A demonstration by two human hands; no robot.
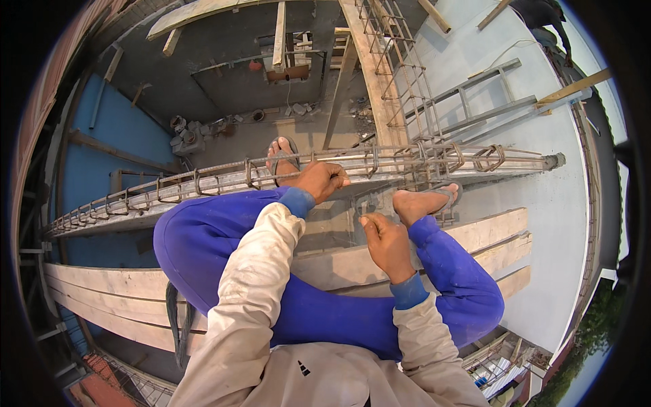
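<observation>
My left hand is closed in a pinch right beside the long steel rebar cage. Closed too, thumb against fingers, my right hand is held nearer to me and a little to the right. Whatever either pinch holds is too small to make out. The cage, with stirrups spaced along it, runs across in front of me over a narrow beam form. A second rebar cage meets it from the far side, near my right foot. My feet, in sandals, rest at the cage on either side of my hands.
I sit on wooden planks, with a dark strap hanging over them at left. Beyond the cage lies a lower floor with rubble. A metal ladder-like frame leans at right. Another person is at the far right.
</observation>
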